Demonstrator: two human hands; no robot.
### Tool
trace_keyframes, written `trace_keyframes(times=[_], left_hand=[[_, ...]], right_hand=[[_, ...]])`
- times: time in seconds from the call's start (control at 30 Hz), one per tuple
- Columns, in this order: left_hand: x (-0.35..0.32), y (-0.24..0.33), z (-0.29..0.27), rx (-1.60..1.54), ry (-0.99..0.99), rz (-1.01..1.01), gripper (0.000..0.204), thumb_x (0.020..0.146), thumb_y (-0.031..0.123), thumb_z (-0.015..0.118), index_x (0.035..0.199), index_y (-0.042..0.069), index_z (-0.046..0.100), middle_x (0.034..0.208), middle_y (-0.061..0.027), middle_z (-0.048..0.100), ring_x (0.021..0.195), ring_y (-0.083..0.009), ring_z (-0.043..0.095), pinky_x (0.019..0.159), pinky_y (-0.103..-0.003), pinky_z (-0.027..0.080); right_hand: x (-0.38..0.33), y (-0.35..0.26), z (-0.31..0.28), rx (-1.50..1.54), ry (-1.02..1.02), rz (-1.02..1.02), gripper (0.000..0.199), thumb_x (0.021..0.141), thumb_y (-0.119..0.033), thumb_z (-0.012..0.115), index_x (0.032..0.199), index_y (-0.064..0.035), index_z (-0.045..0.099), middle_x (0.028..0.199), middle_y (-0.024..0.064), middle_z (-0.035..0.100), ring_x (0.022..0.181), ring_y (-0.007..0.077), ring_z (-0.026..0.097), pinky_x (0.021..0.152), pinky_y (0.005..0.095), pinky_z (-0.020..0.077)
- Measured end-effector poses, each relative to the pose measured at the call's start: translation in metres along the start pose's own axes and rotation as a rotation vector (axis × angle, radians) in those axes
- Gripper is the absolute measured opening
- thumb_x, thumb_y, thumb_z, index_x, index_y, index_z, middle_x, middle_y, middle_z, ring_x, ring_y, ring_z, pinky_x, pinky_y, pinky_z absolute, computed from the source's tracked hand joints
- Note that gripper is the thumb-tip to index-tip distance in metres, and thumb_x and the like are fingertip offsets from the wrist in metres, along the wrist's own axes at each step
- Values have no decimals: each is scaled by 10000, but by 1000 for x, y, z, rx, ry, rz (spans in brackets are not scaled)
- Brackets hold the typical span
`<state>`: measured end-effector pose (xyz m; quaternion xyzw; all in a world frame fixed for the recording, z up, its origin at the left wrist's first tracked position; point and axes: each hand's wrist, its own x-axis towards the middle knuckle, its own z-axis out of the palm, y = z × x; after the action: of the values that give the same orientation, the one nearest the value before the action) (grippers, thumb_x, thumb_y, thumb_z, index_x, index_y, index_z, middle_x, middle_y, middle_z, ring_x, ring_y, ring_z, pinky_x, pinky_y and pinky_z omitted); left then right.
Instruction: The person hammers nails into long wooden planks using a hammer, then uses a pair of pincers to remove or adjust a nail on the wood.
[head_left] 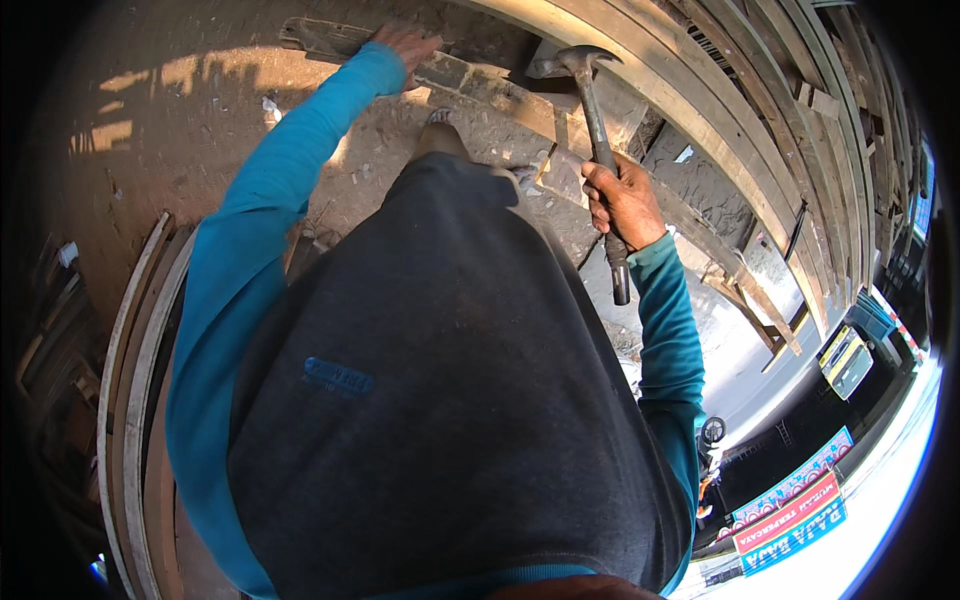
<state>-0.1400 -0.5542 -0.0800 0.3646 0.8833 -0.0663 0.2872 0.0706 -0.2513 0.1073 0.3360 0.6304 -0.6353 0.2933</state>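
Metal heads the hammer (597,125) held in the curled fingers of the right hand (628,205), while outstretched fingers of the left hand (406,46) seem to steady the plank (503,96) beneath them, so any blow calls for clear fingertips.

Boards (745,150) apparently block space beyond the right hand (627,205); dirt floor (190,140) lies open left

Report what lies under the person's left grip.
Weathered wood shows on either side of the left grip; the patch directly beneath is covered, so what is there cannot be made out.
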Motion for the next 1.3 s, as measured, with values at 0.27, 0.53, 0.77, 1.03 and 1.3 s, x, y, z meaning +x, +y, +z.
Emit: trace_keyframes(times=[0.27, 0.53, 0.77, 1.03, 1.3], left_hand=[[-2, -11, 4, -53, 75, -10, 735, 810, 140, 691, 1466, 206, 367, 1474, -186, 466, 1399, -380, 399, 1169, -559, 274], [26, -13, 8, -28, 168, 129, 759, 706, 267, 844, 1347, 175, 448, 1357, -165, 558, 1282, -400, 504, 1073, -594, 377], [4, 8, -22, 93, -15, 11, 684, 813, 318, 764, 1400, 153, 454, 1375, -140, 546, 1269, -344, 507, 1093, -527, 345], [4, -6, 5, 32, 11, -6, 827, 803, 335, 789, 1477, 237, 319, 1476, -159, 456, 1404, -367, 385, 1165, -571, 272], [4, 6, -30, -5, -103, 13, 804, 792, 305, 794, 1453, 214, 345, 1397, -136, 529, 1352, -341, 444, 1132, -580, 311]], right_hand=[[16, -27, 14, -573, 328, -480, 416, 903, -312, 628, 1082, 49, 523, 792, 299, 630, 802, 478, 636, 755, 491, 500], [16, -24, 7, -1354, 62, -642, 279, 881, -113, 493, 1123, -44, 616, 880, 200, 707, 839, 387, 702, 719, 481, 555], [22, -58, 25, -1392, 235, -637, 255, 937, -118, 528, 1176, -42, 479, 966, 208, 650, 823, 383, 698, 690, 471, 571], [2, -101, -12, -1678, 248, -619, 395, 993, -214, 548, 1386, -176, 528, 1068, 193, 660, 924, 385, 675, 783, 469, 551], [19, -58, -4, -1831, 223, -541, 441, 965, -167, 526, 1397, -109, 461, 987, 183, 643, 838, 403, 680, 704, 475, 561]])
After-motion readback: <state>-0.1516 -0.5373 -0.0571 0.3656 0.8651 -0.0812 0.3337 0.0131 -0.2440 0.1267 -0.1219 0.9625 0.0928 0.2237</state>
